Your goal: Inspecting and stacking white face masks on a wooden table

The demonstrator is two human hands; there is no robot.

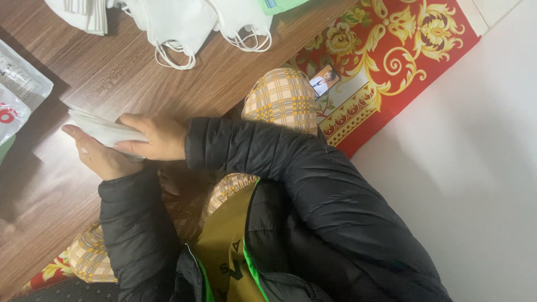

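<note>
Both hands clamp a folded white mask (pixel 103 130): left hand (pixel 103 159) beneath it, right hand (pixel 156 137) above it; fingers pressed together, flattening it over the wooden floor (pixel 50 190).

Mask stack (pixel 103 130) between both hands, above wooden floor (pixel 128 84).

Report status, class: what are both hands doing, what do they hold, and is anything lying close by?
Left hand and right hand clasp a white folded mask over the wooden floor. More white masks lie ahead, apart.
</note>
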